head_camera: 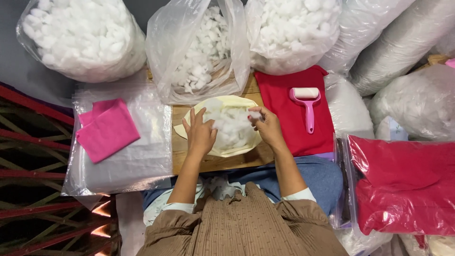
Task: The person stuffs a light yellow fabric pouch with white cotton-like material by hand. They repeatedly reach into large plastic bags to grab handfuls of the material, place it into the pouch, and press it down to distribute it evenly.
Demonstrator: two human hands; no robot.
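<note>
down at the bottom of the frame sit the person's lap, a brown ribbed garment and blue trousers, with both forearms reaching up to the wooden surface [222, 161] at centre. the left hand [200, 135] lies flat on the near left part of a heap of white stuffing [232, 127], fingers spread and pressing it down. the right hand [268, 127] is at the heap's right edge, its fingers drawn together and pinching a small tuft of that stuffing. the heap rests on a pale yellow fabric piece [237, 150] spread on the surface, so the step in hand looks like teasing and shaping the fill on the fabric; a further move would call for keeping the tuft within the yellow outline, whose near edge lies close to the surface's front edge.

to the right, touching the surface, a red cloth [284, 128] carries a pink lint roller [307, 106], well clear of the right hand. left of centre a pink folded cloth [106, 129] lies on a clear plastic bag [137, 161]. at the top, an open bag of cotton balls [199, 52] crowds the far edge, so free room is narrow, mostly toward the lap.
</note>
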